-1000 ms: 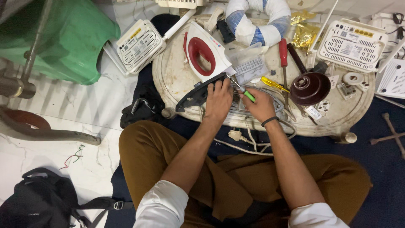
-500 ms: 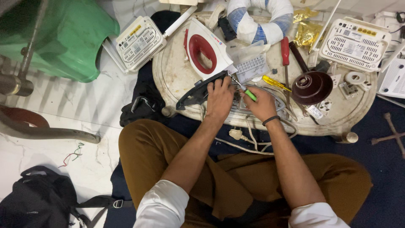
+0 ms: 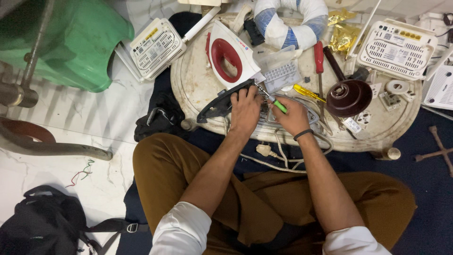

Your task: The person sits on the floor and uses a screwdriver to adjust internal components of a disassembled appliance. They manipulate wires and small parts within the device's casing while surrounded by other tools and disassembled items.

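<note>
**Hands at work on an opened clothes iron**

At the near edge of the round low table [image 3: 198, 89], the right hand [image 3: 293, 115] is closed around a green-handled screwdriver [image 3: 276, 103], whose metal shaft slants up and left toward the iron's dark base [image 3: 222, 101]. The left hand [image 3: 245, 108] lies flat on that base, fingers spread over its right end and pressing down, gripping nothing. The base rests on the table just below the iron's white and red shell [image 3: 231, 54], which lies separately, tilted, handle opening upward. Right of the hands lie a yellow-handled screwdriver [image 3: 307, 93], a red-handled screwdriver [image 3: 319, 56] and a dark brown round dish [image 3: 350, 97]. A white cord [image 3: 273, 160] with its plug hangs below the table edge over the person's brown trousers [image 3: 165, 179]. Farther out: two white vented boxes [image 3: 157, 47] [image 3: 396, 48], a green plastic stool [image 3: 66, 42] and a black bag [image 3: 42, 226] on the floor.
</note>
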